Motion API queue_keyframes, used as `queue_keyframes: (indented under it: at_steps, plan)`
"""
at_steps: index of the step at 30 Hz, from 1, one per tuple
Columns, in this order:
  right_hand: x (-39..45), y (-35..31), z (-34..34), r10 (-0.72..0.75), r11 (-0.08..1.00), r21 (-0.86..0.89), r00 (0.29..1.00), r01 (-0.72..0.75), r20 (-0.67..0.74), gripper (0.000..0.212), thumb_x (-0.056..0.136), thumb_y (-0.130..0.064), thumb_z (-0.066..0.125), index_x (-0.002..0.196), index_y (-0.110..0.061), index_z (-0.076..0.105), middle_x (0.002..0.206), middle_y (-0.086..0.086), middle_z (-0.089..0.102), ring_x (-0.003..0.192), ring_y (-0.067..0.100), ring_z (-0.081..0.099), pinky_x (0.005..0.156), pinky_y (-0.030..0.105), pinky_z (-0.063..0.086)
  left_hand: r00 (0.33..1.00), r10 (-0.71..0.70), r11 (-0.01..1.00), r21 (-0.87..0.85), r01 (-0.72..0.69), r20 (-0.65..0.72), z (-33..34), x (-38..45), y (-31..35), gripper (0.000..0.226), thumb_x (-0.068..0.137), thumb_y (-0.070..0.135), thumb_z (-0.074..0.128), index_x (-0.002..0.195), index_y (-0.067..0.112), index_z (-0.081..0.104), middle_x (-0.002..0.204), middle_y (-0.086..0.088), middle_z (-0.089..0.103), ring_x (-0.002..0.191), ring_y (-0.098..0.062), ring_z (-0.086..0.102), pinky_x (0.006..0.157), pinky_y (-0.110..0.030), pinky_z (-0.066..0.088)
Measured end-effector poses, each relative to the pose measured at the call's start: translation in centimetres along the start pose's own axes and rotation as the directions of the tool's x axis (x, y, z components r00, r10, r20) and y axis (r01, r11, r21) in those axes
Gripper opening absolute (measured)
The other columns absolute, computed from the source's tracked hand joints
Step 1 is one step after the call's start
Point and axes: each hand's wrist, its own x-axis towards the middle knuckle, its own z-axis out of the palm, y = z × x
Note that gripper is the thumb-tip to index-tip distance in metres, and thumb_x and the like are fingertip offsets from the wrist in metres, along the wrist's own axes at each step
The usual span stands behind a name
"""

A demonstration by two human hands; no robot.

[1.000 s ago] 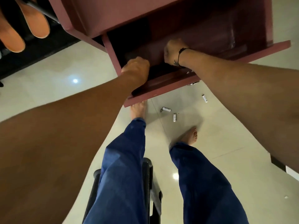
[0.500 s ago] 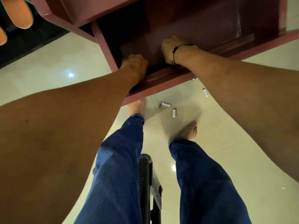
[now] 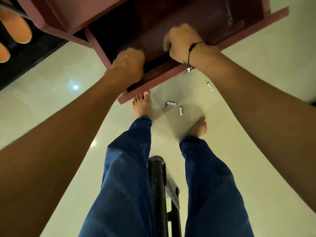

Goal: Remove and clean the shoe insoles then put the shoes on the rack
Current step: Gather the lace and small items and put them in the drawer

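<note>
A maroon drawer (image 3: 162, 77) stands pulled out of a maroon cabinet (image 3: 68, 12) above my legs. My left hand (image 3: 128, 64) grips the drawer's front board near its left end, fingers curled over the top edge into the dark inside. My right hand (image 3: 183, 43), with a black cord on the wrist, grips the same board farther right. Two orange insoles (image 3: 18, 29) lie on a black surface (image 3: 34, 53) at the top left. No shoe is in view. What is inside the drawer is hidden in shadow.
Three small batteries (image 3: 171, 103) lie on the pale tiled floor between my bare feet and the drawer. A black stool (image 3: 157, 182) stands between my legs. A metal knob (image 3: 189, 70) sticks out of the drawer front under my right wrist.
Both hands stay on the drawer front. The drawer front now sits farther from me, uncovering the toes of my left foot. The view has tilted slightly.
</note>
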Motion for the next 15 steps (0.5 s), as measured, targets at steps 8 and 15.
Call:
queue_keyframes:
  at_steps: [8,15]
  plan:
    - [-14.2,1.8,2.5,0.105,0.921,0.388,0.933,0.04,-0.345,0.03,0.077,0.003,0.039,0.082,0.0,0.069,0.087,0.015,0.068,0.087,0.029,0.059,0.073,0.031,0.047,0.821,0.567,0.823,0.051,-0.565,-0.06,-25.5,-18.3,21.7,0.027,0.083,0.003,0.038,0.096,-0.001,0.062,0.095,-0.015,0.062,0.086,-0.027,0.056,0.071,-0.031,0.043]
    - [-21.0,5.2,7.8,0.379,0.767,0.59,0.92,-0.252,-0.1,0.03,0.081,0.008,0.043,0.091,-0.003,0.069,0.096,0.011,0.07,0.093,0.025,0.063,0.082,0.027,0.048,0.802,0.513,0.826,0.077,-0.558,0.306,-20.9,-26.7,23.1,0.027,0.085,0.008,0.041,0.1,0.0,0.062,0.103,-0.018,0.061,0.092,-0.033,0.058,0.079,-0.039,0.046]
